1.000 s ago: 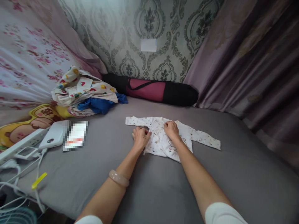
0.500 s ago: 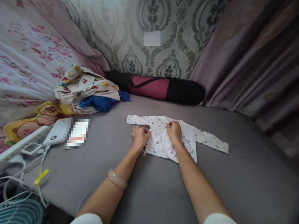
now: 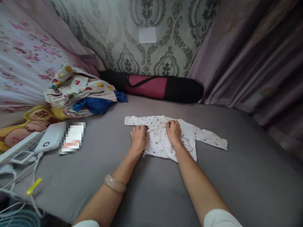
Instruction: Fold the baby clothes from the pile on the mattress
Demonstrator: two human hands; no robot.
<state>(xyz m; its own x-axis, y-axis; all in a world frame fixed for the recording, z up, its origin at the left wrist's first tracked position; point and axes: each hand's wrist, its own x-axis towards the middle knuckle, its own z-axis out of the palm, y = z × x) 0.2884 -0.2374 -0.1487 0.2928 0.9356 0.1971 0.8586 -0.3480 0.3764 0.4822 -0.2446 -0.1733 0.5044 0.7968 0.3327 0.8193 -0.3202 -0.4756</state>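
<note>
A small white long-sleeved baby shirt (image 3: 156, 146) with a scattered print lies spread on the grey bed, its sleeves stretched out to both sides. A bear face is drawn on its right half. My left hand (image 3: 139, 138) is closed at the shirt's left side edge, just under the left sleeve, with the cloth at its thumb. Close to the neckline, my right hand (image 3: 174, 132) pinches the shirt's front, its fingers curled down on the fabric. Part of the front is bunched between the two hands.
Grey sheet (image 3: 151, 189) covers the bed. At left lie a power strip (image 3: 22, 145) with cables, a white power bank (image 3: 50, 137), a blurred-out flat item (image 3: 73, 137) and a yellow cushion (image 3: 28, 126). Behind are piled clothes (image 3: 80, 88) and a long black-and-maroon bag (image 3: 146, 86).
The view has shifted slightly to the right. My left hand's fingers have rolled a little over the shirt's side edge. My right hand stays near the neckline.
</note>
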